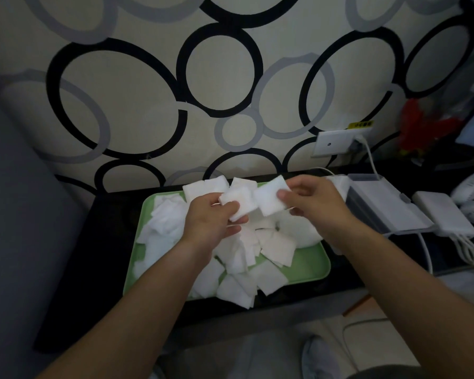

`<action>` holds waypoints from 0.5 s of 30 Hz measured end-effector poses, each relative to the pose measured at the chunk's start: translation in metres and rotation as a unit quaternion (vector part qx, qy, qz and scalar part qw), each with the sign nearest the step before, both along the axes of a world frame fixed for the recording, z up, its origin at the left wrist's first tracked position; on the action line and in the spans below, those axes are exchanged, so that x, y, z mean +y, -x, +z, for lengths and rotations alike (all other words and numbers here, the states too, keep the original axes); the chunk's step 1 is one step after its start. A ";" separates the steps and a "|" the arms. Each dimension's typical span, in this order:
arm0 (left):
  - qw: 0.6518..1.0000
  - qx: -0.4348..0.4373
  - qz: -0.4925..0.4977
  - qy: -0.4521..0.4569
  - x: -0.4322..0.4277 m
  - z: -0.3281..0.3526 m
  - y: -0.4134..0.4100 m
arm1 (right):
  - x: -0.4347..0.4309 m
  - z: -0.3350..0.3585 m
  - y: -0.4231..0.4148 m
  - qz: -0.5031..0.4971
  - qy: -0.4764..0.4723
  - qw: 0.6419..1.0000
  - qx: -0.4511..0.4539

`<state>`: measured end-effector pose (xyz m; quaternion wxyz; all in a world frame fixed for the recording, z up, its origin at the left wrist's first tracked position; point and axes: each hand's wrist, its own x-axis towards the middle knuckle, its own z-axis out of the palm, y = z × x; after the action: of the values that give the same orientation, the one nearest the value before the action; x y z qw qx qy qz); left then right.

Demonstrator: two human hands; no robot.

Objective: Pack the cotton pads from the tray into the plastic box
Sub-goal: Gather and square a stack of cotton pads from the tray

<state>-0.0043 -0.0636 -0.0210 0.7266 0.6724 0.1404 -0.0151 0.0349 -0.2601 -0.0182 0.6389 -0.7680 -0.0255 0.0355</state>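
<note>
A pale green tray (309,265) lies on a dark tabletop, heaped with several white square cotton pads (278,246). Above the tray my left hand (207,218) pinches a small stack of pads (240,202). My right hand (311,199) pinches another stack of pads (268,199) just to the right of it, and the two stacks almost touch. A clear plastic box (378,206) with a grey lid stands right of the tray, beyond my right hand. What is inside the box is hard to see.
A white power adapter (443,214) with coiled cable lies right of the box. A wall socket (337,143) with a plugged white cable sits behind. Patterned wall runs along the table's far edge. A white fan base and red object are far right.
</note>
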 end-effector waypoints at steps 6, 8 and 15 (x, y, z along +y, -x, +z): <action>0.998 0.001 -0.060 0.007 -0.010 0.002 0.004 | 0.009 0.001 0.007 0.061 -0.159 0.980 0.103; 0.997 -0.005 -0.080 0.013 -0.013 0.003 0.005 | 0.010 -0.001 0.008 0.049 -0.135 0.985 0.092; 0.993 -0.010 -0.114 0.016 -0.016 0.004 0.006 | 0.012 -0.005 0.009 0.031 -0.080 0.995 0.056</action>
<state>-0.0099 -0.0798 -0.0172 0.7325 0.6721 0.0548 -0.0936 0.0260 -0.2476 -0.0234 0.6970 -0.7103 -0.0163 0.0968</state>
